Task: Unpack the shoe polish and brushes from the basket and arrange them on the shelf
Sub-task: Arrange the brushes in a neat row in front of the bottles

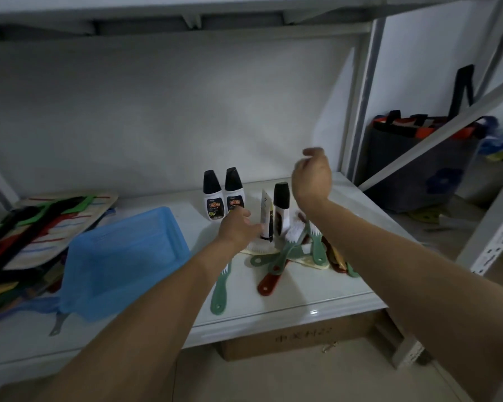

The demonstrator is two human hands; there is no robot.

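Two white polish bottles (223, 195) with black caps stand upright near the back of the white shelf (302, 297). To their right stand a white tube (266, 219) and a third black-capped bottle (281, 206). My left hand (238, 227) grips the tube near its base. My right hand (312, 175) hovers above the third bottle, fingers loosely curled, holding nothing. Several green, red and cream brushes (291, 250) lie in a heap in front of the bottles. A green brush (219, 288) lies apart, nearer the shelf's front edge. The blue plastic basket (122, 256) sits tilted at the left.
Striped, colourful bags (41, 224) lie piled at the shelf's left end. A dark bag (413, 161) with orange trim stands beyond the grey shelf post (360, 111) at right. A cardboard box (299, 340) sits under the shelf. An upper shelf board spans overhead.
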